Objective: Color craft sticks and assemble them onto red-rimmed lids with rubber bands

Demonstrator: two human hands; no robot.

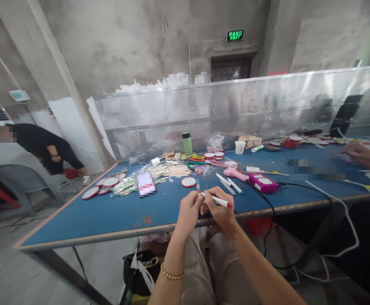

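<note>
Near the table's front edge, my left hand (190, 209) is closed on a narrow wooden craft stick (198, 185) that stands upright, its upper part coloured green and red. My right hand (220, 212) grips a white marker (216, 199) with a red end, its tip side close to the stick. The two hands almost touch, and fingers hide the lower stick and the marker's tip. Just beyond them lies a round white disc with a red rim (189, 182). More white markers (227, 185) rest to the right of it, one with a green end.
On the blue table (102, 220) lie a pile of plain sticks (177, 170), several red-rimmed discs (91, 193), a green bottle (187, 144), a paper cup (240, 147), a pink tool (236, 173) and a purple box (263, 182) with a cable. Another person's hand (365, 154) is at right.
</note>
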